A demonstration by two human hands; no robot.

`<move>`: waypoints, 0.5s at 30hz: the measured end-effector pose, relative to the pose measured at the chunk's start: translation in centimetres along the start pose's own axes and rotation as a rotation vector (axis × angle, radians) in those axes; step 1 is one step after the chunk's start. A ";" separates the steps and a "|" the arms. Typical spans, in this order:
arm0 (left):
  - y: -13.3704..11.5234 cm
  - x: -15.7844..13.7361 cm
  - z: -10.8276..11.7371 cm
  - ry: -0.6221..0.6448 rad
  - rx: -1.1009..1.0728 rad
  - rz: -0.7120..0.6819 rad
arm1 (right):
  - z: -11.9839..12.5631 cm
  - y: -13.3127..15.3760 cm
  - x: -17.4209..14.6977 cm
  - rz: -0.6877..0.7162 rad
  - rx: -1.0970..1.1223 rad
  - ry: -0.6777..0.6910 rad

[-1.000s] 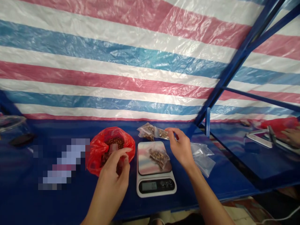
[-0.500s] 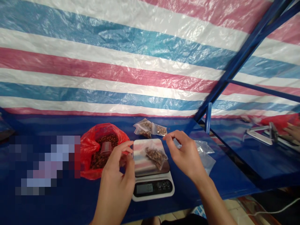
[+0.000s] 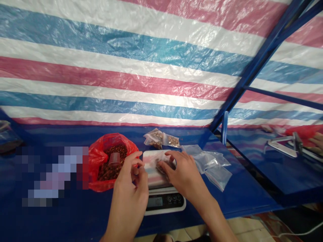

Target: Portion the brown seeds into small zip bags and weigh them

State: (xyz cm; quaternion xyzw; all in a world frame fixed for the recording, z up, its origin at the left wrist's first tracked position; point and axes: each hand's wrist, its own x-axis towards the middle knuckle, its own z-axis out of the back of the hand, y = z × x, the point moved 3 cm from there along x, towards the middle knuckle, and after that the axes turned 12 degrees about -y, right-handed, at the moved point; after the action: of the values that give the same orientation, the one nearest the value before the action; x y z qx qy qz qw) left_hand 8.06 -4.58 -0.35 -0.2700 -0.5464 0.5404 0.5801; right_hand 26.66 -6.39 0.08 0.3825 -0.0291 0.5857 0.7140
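A digital kitchen scale (image 3: 165, 201) stands before me, its display reading about 10.0. On its shiny plate lies a small clear zip bag (image 3: 158, 165) of brown dried pieces, partly covered by my right hand (image 3: 185, 173). The thumb and fingers of that hand close around the bag. My left hand (image 3: 131, 188) hovers at the plate's left edge, fingers curved and apart, holding nothing. Just beyond it, a red plastic bag (image 3: 98, 156) gapes, full of brown pieces, with a clear plastic cup (image 3: 114, 159) resting on them.
Filled zip bags (image 3: 154, 137) lie behind the scale. Flat clear bags (image 3: 218, 171) are spread to the right on the blue table (image 3: 247, 188). A blue metal post (image 3: 224, 127) rises beyond them. Another person's hand (image 3: 317, 139) shows at the far right edge.
My right hand has moved left and down onto the zip bag on the scale. The display went from about 0.0 to 10.0. My left hand stays almost in place.
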 end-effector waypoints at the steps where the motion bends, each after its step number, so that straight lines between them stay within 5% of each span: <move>1: 0.2 0.0 -0.1 0.023 0.019 0.014 | -0.3 0.1 0.0 -0.042 0.057 0.003; 5: 0.7 0.2 -0.5 0.094 0.005 0.067 | -0.7 1.3 0.2 -0.196 0.331 -0.009; 9: 0.1 0.5 -0.8 0.194 -0.222 0.133 | 0.4 3.6 0.1 -0.162 0.513 -0.032; 15: -0.1 1.2 -1.0 0.072 -0.271 0.043 | 0.6 4.2 0.5 -0.230 0.766 0.073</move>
State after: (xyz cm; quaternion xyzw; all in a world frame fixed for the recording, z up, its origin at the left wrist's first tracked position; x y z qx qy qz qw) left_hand 8.75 -3.24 -0.13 -0.3767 -0.5872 0.4639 0.5460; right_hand 23.43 -6.25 2.93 0.6005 0.2598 0.4836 0.5814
